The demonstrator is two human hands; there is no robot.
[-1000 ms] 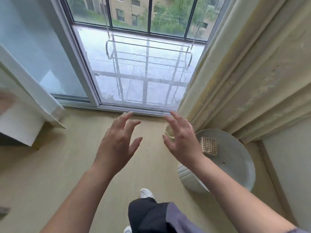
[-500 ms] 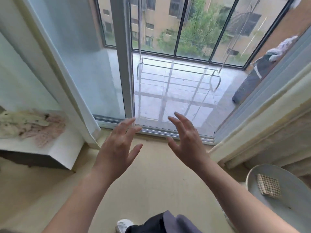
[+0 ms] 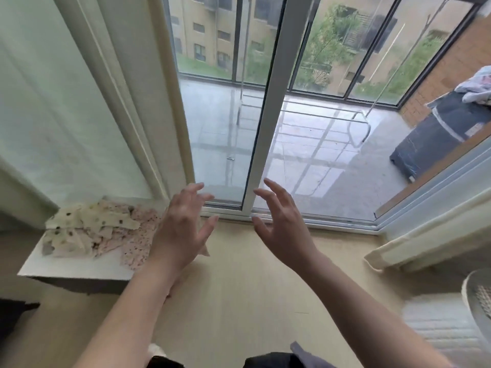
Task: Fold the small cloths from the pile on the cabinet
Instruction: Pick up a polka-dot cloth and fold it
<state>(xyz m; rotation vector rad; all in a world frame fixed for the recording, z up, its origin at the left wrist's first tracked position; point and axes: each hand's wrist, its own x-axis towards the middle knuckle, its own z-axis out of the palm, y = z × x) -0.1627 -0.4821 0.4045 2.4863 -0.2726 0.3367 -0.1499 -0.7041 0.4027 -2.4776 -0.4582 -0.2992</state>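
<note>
Hovering with fingers spread and slightly bent, the left hand (image 3: 180, 229) and right hand (image 3: 285, 227) grasp and touch nothing. The pile of small cloths (image 3: 101, 232) covers the white cabinet (image 3: 77, 268) top up to its right edge, just beside the left hand; pale floor (image 3: 239, 301) lies beneath both.

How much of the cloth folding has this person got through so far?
Nothing looks folded: the pile of small cloths lies jumbled on the white cabinet. Nothing is in hand either; the left hand and right hand hover open and empty to its right. All the folding is left.
</note>
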